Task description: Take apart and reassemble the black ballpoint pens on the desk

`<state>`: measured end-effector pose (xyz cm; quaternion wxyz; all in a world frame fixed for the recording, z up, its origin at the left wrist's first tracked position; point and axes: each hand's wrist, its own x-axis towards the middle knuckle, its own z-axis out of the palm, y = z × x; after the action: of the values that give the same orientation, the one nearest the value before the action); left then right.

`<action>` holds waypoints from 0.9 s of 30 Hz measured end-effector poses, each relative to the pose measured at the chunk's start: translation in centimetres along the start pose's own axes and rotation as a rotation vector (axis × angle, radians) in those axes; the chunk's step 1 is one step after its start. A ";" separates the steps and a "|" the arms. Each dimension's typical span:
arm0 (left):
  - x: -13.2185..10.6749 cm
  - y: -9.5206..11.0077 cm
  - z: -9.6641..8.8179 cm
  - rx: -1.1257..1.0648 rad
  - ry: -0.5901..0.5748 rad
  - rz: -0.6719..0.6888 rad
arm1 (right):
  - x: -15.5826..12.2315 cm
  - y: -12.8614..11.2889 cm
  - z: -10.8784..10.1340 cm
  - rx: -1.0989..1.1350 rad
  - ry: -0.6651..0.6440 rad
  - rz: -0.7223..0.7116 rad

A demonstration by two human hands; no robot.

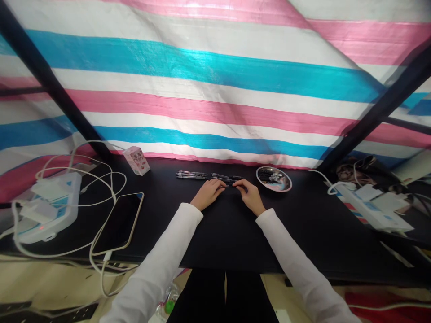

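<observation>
Both of my hands rest at the far part of a black tabletop. My left hand and my right hand pinch a black pen from either side, their fingertips close together. To the left of that pen, a small bunch of black-and-silver pens lies flat. A shallow oval dish with a mirrored inside sits to the right of my right hand, with several dark pens in it. White sleeves cover both of my forearms.
A phone lies on the left, among white cables from a white power strip. A small printed box stands at the back left. Another power strip lies on the right. A striped tarpaulin hangs behind the table.
</observation>
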<state>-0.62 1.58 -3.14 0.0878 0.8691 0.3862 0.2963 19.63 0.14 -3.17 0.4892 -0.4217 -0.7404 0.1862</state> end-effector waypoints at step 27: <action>-0.1 -0.8 0.3 0.164 0.141 -0.226 | -0.6 0.9 -0.4 -0.537 -0.191 -0.029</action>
<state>-1.02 2.09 -3.74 0.0222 0.8014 0.5096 0.3122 20.45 0.07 -3.96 0.2906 -0.5062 -0.8118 0.0154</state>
